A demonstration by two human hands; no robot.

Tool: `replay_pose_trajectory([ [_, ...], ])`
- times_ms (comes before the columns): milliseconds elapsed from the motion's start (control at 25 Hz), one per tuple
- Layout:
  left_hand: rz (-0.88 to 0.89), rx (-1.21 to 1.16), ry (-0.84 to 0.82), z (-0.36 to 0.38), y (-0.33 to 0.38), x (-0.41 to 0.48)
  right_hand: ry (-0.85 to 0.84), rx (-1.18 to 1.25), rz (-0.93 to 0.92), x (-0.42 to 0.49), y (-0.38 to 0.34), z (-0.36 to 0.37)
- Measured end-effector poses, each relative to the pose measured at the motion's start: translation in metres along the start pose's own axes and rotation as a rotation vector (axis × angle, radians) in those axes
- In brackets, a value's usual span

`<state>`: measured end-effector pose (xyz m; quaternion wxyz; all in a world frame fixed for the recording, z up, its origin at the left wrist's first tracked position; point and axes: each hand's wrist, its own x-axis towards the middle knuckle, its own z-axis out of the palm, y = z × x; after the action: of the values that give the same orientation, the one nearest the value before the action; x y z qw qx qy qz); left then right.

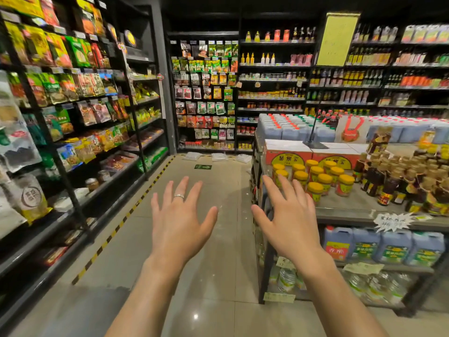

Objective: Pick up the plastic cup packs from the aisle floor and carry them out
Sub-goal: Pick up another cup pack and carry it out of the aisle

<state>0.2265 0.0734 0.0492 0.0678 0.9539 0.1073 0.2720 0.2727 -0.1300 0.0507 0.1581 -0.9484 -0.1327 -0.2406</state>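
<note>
Plainly, the left hand (pixel 181 222) and right hand (pixel 289 220) were empty, fingers (pixel 181 188) spread, the plastic cup packs (pixel 220 156) lay well ahead at the floor's (pixel 218 276) far edge, and the right hand could clip the yellow-lidded jars (pixel 315 188) beside it.

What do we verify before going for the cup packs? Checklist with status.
1. Left hand free: ok, fingers spread, holding nothing.
2. Right hand free: ok, same.
3. Cup packs located: ok, three clear packs on the floor at the foot of the far shelf.
4. Packs within reach: not ok, far down the aisle.
5. Aisle floor path: ok, nothing seen lying between.
6. Wrapping intact: cannot tell, too small.
</note>
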Motion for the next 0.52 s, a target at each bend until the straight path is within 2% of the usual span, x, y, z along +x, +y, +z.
replay_pose_trajectory([
  [280, -0.006, 0.025, -0.011, 0.066, -0.074, 0.143, 0.009, 0.007, 0.004, 0.139, -0.049, 0.095],
  [520, 0.077, -0.01, 0.016, 0.102, -0.135, 0.278, 0.016, -0.005, 0.024, 0.265, -0.107, 0.16],
])
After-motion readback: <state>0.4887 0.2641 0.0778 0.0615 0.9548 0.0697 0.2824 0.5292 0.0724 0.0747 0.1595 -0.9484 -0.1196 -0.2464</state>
